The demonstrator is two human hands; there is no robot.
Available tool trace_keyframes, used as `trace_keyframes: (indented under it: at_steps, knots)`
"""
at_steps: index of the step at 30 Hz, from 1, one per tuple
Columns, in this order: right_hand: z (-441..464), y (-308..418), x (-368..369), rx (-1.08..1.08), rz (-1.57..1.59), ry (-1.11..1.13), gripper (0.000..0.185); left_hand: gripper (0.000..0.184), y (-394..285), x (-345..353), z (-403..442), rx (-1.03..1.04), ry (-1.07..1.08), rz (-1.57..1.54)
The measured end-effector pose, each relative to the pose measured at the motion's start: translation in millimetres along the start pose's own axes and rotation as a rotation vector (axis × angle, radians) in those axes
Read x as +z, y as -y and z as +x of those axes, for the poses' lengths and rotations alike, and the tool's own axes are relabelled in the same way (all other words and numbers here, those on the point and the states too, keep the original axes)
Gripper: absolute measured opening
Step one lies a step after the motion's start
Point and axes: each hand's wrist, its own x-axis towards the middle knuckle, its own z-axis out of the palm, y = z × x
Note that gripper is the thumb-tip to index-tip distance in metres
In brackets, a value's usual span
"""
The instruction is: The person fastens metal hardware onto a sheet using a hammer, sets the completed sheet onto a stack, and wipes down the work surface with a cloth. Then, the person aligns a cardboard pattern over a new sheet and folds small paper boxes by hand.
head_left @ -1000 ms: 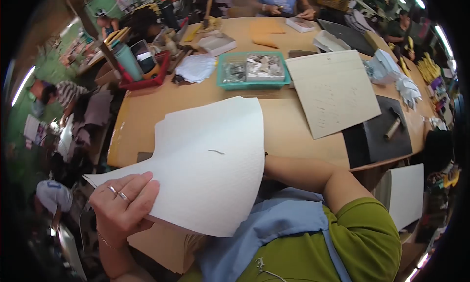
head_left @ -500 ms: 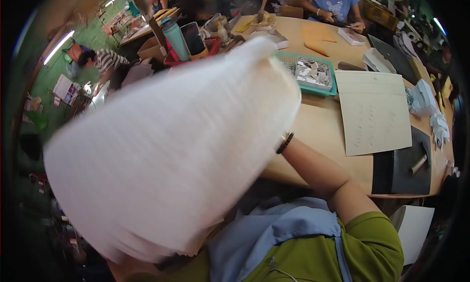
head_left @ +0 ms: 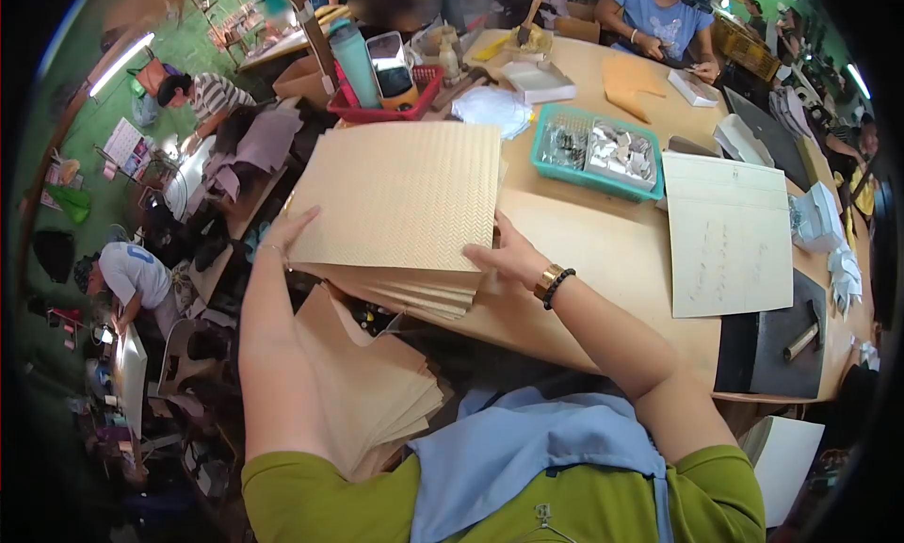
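Note:
A stack of beige sheets with a woven-looking surface (head_left: 405,199) lies at the near left edge of the table, its lower layers fanned out slightly. On its left side, my left hand (head_left: 294,232) closes around the edge. My right hand (head_left: 516,251) grips the right side, thumb on top and fingers along the edge. Below the stack, close to my body, sits a pile of plain tan sheets (head_left: 363,383). Behind the stack lies a crumpled pale sheet (head_left: 492,110).
A teal basket of small metal parts (head_left: 598,152) stands beyond my right hand. To the right are a marked card (head_left: 730,237) and a hammer (head_left: 803,340) on a dark mat. A red basket (head_left: 424,91) holds a bottle. Another person (head_left: 659,20) sits across the table.
The large blurred white sheet that covered much of the view is gone from the front. Both hands now show at the sides of the woven-looking stack.

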Motion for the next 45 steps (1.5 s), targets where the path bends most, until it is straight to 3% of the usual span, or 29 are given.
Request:
trace_keyframes:
  at_steps: [5, 9, 10, 11, 12, 14, 15, 18, 20, 21, 24, 25, 27, 29, 31, 33, 35, 38, 40, 42, 45]
  knots:
    - [15.6, -25.5, 26.3, -0.088, -0.022, -0.037, 0.096, 0.076, 14.9, -27.4, 33.6, -0.118, -0.049, 0.214]
    - [12.0, -5.8, 54.6, -0.083, -0.263, -0.103, 0.101, 0.074, 12.7, -38.0, 42.6, 0.129, -0.080, 0.230]
    - [20.7, -8.5, 68.6, -0.074, -0.282, -0.140, 0.102, 0.077, 37.8, -58.3, 87.1, 0.190, -0.176, 0.542]
    - [31.0, -12.6, 81.8, -0.059, -0.299, -0.186, 0.102, 0.078, 39.7, -68.0, 100.5, 0.119, -0.223, 0.667]
    - [41.2, -12.3, 92.1, 0.003, -0.304, -0.194, 0.103, 0.083, 5.5, -57.5, 72.7, -0.033, -0.280, 0.806]
    - [60.5, -5.3, 105.9, 0.085, -0.270, -0.193, 0.103, 0.091, -31.1, -30.7, 40.0, -0.064, -0.510, 1.131]
    - [66.7, -2.1, 110.3, 0.104, -0.236, -0.179, 0.104, 0.086, -29.9, -24.2, 50.5, -0.009, -0.562, 1.217]
    - [74.7, 8.6, 121.7, 0.166, -0.193, -0.163, 0.106, 0.084, -37.4, 42.8, 65.0, 0.503, -0.581, 1.047]
    - [76.2, 1.9, 119.7, 0.136, -0.248, -0.142, 0.107, 0.084, -48.5, 102.1, 55.0, 0.565, -0.232, 0.754]
    - [63.0, 6.8, 103.1, 0.060, -0.187, -0.069, 0.107, 0.086, -41.3, 125.0, 63.9, 0.602, -0.066, 0.600]
    - [-2.8, 0.9, 29.9, -0.121, -0.141, 0.062, 0.104, 0.092, -76.7, 175.3, -43.8, 0.394, -0.075, 1.025]
    - [-15.8, -15.0, 0.6, -0.158, -0.216, 0.037, 0.101, 0.093, -75.0, 176.8, -47.9, 0.408, -0.073, 1.028]
    - [-78.3, -13.4, -80.7, -0.225, -0.250, -0.202, 0.083, 0.095, -66.7, 176.8, -54.0, 0.416, -0.087, 1.030]
    - [-120.0, -41.4, -161.0, -0.384, -0.749, -0.519, 0.077, 0.090, -58.4, 177.4, -54.7, 0.436, -0.092, 1.027]
    - [-166.9, -50.1, -211.2, -0.180, -1.103, -0.688, 0.080, 0.081, -53.4, 177.4, -52.2, 0.435, -0.065, 0.987]
    - [-183.1, -46.4, -225.3, 0.026, -1.277, -0.823, 0.079, 0.068, -51.9, 179.5, -41.8, 0.420, -0.012, 0.892]
    - [-185.8, -46.2, -230.8, 0.158, -1.314, -0.906, 0.076, 0.060, -44.7, 189.4, -30.8, 0.457, 0.033, 1.040]
    - [-151.1, -51.5, -244.0, -0.064, -1.310, -0.981, 0.068, 0.056, -35.4, 221.4, -34.2, 0.668, 0.195, 1.047]
    - [-125.8, -46.7, -249.3, -0.023, -1.310, -0.922, 0.062, 0.063, -47.3, 258.3, -72.2, 0.826, 0.362, 0.996]
    - [-111.6, -41.0, -248.1, 0.021, -1.309, -0.874, 0.055, 0.077, -104.9, 295.0, -168.0, 0.603, 0.279, 0.692]
    - [-99.1, -41.8, -250.7, 0.020, -1.367, -0.821, 0.041, 0.082, -133.6, 334.2, -160.4, 0.859, 0.106, 0.755]
